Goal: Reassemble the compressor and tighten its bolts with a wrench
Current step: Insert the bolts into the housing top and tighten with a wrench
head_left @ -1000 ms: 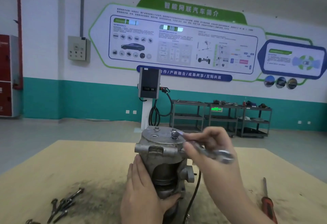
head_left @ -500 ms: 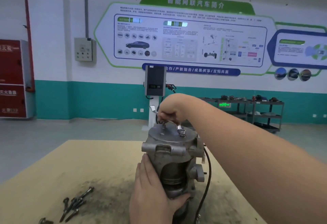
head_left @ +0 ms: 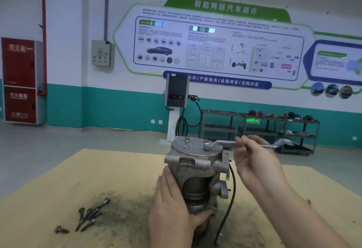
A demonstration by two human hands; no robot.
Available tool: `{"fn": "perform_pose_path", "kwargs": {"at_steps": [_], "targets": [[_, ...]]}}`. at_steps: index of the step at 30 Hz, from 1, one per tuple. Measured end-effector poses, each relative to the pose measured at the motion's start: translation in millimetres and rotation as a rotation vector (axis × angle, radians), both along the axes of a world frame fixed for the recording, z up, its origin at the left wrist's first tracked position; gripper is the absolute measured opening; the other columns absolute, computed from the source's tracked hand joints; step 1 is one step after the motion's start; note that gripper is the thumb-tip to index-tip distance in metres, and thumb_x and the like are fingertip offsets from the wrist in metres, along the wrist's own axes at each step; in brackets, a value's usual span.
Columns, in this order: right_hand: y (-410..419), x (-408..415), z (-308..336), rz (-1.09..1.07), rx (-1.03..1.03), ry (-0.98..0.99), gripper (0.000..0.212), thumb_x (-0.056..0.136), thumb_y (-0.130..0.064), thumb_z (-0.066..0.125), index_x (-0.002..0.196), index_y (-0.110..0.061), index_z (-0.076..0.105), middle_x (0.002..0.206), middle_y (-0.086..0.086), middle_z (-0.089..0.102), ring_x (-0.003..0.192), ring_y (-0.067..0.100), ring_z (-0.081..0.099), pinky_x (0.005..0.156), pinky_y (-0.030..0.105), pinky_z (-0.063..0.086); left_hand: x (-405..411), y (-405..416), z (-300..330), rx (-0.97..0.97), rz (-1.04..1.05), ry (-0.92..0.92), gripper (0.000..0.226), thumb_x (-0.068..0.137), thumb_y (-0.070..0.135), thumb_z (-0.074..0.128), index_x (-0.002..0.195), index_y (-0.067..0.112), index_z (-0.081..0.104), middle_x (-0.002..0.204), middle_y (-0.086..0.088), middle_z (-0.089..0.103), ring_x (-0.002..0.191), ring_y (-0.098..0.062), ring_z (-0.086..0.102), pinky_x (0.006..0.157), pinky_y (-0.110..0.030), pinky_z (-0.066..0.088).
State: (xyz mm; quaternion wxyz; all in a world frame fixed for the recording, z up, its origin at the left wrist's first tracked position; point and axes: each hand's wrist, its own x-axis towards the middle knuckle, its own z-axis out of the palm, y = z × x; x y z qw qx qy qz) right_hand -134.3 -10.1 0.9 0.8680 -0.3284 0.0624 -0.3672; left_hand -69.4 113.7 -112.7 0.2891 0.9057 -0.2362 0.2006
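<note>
A grey metal compressor [head_left: 195, 167] stands upright on the wooden table [head_left: 68, 185]. My left hand [head_left: 172, 206] wraps its lower body from the left, thumb across the front. A silver wrench [head_left: 225, 143] sits with its ring end on a bolt [head_left: 206, 145] on the compressor's top plate, handle pointing right. My right hand [head_left: 252, 157] holds the handle's middle in its fingers. A second bolt [head_left: 187, 139] stands at the far side of the top plate.
Several loose dark bolts [head_left: 89, 215] lie on a grimy patch at the table's front left. A black cable [head_left: 228, 204] hangs down the compressor's right side. Metal shelving carts [head_left: 260, 130] and a charger post [head_left: 176, 99] stand by the far wall.
My right hand has swung the wrench handle from over the far side of the compressor round to its right. My left hand has kept its grip on the body.
</note>
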Motion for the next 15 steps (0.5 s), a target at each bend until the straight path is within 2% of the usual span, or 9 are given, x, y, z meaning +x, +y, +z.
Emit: {"fn": "perform_pose_path", "kwargs": {"at_steps": [2, 4, 6, 8, 9, 11, 12, 14, 15], "targets": [[26, -13, -19, -0.241, -0.394, -0.028, 0.022, 0.094, 0.002, 0.055, 0.085, -0.018, 0.058, 0.067, 0.003, 0.063, 0.052, 0.012, 0.060, 0.045, 0.018, 0.047, 1, -1, -3, -0.017, -0.006, -0.016, 0.141, 0.009, 0.068, 0.086, 0.116, -0.021, 0.060, 0.110, -0.029, 0.068, 0.093, -0.042, 0.071, 0.064, -0.048, 0.060], [49, -18, -26, -0.467, -0.864, 0.043, 0.027, 0.089, 0.002, 0.061, 0.083, -0.023, 0.064, 0.073, -0.002, 0.063, 0.059, 0.011, 0.063, 0.052, 0.020, 0.051, 0, 0, -4, -0.041, -0.012, -0.012, 0.138, 0.013, 0.064, 0.088, 0.117, -0.022, 0.058, 0.112, -0.030, 0.067, 0.096, -0.043, 0.070, 0.066, -0.050, 0.060], [64, -11, -18, -0.550, -1.279, 0.158, 0.026, 0.083, 0.000, 0.069, 0.081, -0.026, 0.069, 0.081, -0.009, 0.055, 0.072, 0.007, 0.061, 0.062, 0.021, 0.051, 0, 2, -1, -0.015, -0.013, -0.008, 0.132, 0.020, 0.065, 0.080, 0.119, -0.019, 0.059, 0.114, -0.028, 0.067, 0.097, -0.040, 0.071, 0.067, -0.047, 0.060], [78, 6, 1, -0.532, -1.660, 0.341, 0.016, 0.084, -0.011, 0.070, 0.089, -0.026, 0.073, 0.083, -0.013, 0.048, 0.080, 0.006, 0.052, 0.068, 0.018, 0.043, 0, 4, 2, -0.021, 0.013, -0.055, 0.130, 0.027, 0.067, 0.070, 0.126, -0.016, 0.055, 0.121, -0.025, 0.065, 0.104, -0.036, 0.069, 0.072, -0.041, 0.060], [81, 19, 12, -0.503, -1.826, 0.445, 0.015, 0.085, -0.013, 0.069, 0.095, -0.023, 0.073, 0.086, -0.012, 0.047, 0.082, 0.007, 0.050, 0.071, 0.021, 0.043, -1, 4, 1, -0.070, 0.000, -0.069, 0.136, 0.032, 0.069, 0.071, 0.137, -0.013, 0.045, 0.132, -0.024, 0.058, 0.115, -0.034, 0.064, 0.083, -0.038, 0.058], [84, 50, 33, -0.457, -2.066, 0.643, 0.018, 0.085, -0.010, 0.067, 0.100, -0.016, 0.073, 0.095, -0.005, 0.057, 0.090, 0.018, 0.057, 0.081, 0.030, 0.049, -3, 2, 5, -0.050, 0.034, -0.048, 0.149, 0.044, 0.076, 0.073, 0.152, -0.005, 0.009, 0.154, -0.018, 0.034, 0.140, -0.028, 0.042, 0.105, -0.031, 0.043], [85, 63, 44, -0.428, -2.126, 0.732, 0.019, 0.085, -0.008, 0.064, 0.101, -0.012, 0.073, 0.097, 0.000, 0.063, 0.090, 0.021, 0.060, 0.082, 0.032, 0.052, -4, 3, 8, -0.019, 0.043, -0.022, 0.154, 0.041, 0.079, 0.076, 0.151, -0.006, 0.010, 0.153, -0.019, 0.036, 0.138, -0.028, 0.044, 0.104, -0.030, 0.044], [81, 83, 59, -0.348, -2.189, 0.874, 0.020, 0.089, -0.005, 0.054, 0.100, -0.005, 0.070, 0.093, 0.008, 0.066, 0.086, 0.025, 0.063, 0.077, 0.031, 0.054, -2, 4, 9, -0.028, 0.017, -0.034, 0.150, 0.018, 0.076, 0.082, 0.134, -0.013, 0.048, 0.126, -0.024, 0.062, 0.110, -0.033, 0.067, 0.078, -0.035, 0.059], [76, 91, 66, -0.320, -2.236, 0.954, 0.018, 0.092, -0.006, 0.051, 0.094, -0.003, 0.069, 0.090, 0.009, 0.065, 0.083, 0.024, 0.063, 0.075, 0.030, 0.054, -1, 3, 7, -0.049, 0.015, -0.068, 0.148, 0.014, 0.074, 0.083, 0.131, -0.011, 0.052, 0.123, -0.023, 0.064, 0.107, -0.033, 0.069, 0.076, -0.036, 0.060]]}}
